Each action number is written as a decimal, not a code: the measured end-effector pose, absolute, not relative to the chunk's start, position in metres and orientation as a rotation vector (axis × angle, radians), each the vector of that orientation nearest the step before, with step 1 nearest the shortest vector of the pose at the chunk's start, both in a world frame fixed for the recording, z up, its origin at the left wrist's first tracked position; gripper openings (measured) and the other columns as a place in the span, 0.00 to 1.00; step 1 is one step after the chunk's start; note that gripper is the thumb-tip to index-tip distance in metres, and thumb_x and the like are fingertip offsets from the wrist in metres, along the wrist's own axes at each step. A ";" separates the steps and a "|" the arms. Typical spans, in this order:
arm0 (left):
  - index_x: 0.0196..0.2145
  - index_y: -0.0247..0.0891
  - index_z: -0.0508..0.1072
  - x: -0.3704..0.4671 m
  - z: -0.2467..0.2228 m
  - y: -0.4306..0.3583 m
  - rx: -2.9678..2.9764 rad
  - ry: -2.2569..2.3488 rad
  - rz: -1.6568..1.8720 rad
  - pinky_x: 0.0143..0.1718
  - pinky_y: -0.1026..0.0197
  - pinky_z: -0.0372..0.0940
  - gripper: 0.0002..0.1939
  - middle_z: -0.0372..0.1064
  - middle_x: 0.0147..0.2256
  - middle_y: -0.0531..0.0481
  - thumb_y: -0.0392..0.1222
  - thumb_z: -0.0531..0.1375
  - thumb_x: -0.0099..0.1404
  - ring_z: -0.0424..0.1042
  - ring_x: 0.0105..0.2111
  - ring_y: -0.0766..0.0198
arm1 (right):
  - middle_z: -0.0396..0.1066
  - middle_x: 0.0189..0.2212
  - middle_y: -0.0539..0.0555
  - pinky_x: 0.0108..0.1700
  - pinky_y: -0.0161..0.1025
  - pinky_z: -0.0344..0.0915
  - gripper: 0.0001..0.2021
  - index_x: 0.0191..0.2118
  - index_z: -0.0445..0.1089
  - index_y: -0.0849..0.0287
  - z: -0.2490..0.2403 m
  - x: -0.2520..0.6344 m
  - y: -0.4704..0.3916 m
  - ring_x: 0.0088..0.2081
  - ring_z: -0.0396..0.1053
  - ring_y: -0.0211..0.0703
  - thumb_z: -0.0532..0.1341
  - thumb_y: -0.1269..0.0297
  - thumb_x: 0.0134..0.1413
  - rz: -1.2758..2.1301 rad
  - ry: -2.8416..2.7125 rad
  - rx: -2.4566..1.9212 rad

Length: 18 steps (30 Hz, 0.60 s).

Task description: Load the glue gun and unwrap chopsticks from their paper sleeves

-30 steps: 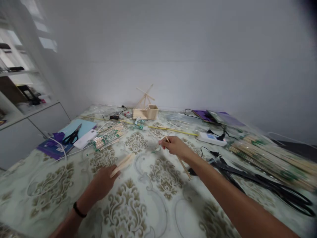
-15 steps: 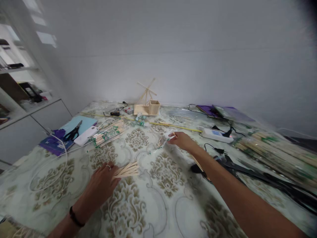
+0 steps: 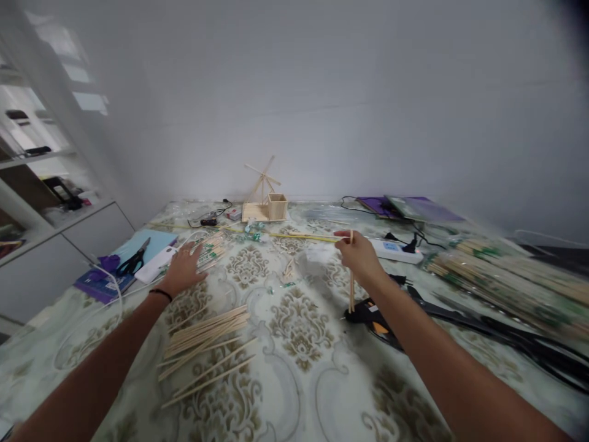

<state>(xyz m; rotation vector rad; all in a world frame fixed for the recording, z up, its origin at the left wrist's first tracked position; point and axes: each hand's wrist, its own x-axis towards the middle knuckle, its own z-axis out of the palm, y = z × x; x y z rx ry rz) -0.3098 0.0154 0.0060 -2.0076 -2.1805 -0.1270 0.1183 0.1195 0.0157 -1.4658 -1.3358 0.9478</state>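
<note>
My left hand (image 3: 184,267) reaches over the wrapped chopsticks (image 3: 212,250), its fingers apart and nothing visible in its grasp. Nearer to me, a loose pile of bare wooden chopsticks (image 3: 209,331) lies fanned out on the patterned tablecloth. Thumb and fingers of my right hand (image 3: 361,258) pinch a pair of chopsticks (image 3: 352,291), held upright with their lower ends hanging by the black hot glue gun (image 3: 368,311). My right forearm covers part of that glue gun. At the back by the wall stands a stick-built windmill model (image 3: 256,212) with a square box.
Scissors (image 3: 133,261) and a white power strip (image 3: 154,264) lie at left. Another power strip (image 3: 396,251) with plugs sits behind my right hand. Large bags of sticks (image 3: 488,282) and long black scissors (image 3: 483,328) occupy the right. Wrapper scraps (image 3: 254,230) lie mid-table.
My left hand has let go of the chopstick bundle, now spread on the cloth, and moved forward to the wrapped ones. The chopsticks in my right hand now hang upright.
</note>
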 end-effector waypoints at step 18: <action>0.57 0.36 0.71 -0.309 0.004 0.039 -1.908 -2.452 0.118 0.50 0.45 0.73 0.19 0.70 0.55 0.41 0.46 0.62 0.72 0.74 0.50 0.53 | 0.50 0.19 0.40 0.21 0.34 0.41 0.07 0.37 0.73 0.56 0.081 0.117 0.023 0.19 0.44 0.31 0.66 0.59 0.54 1.179 -1.207 -0.825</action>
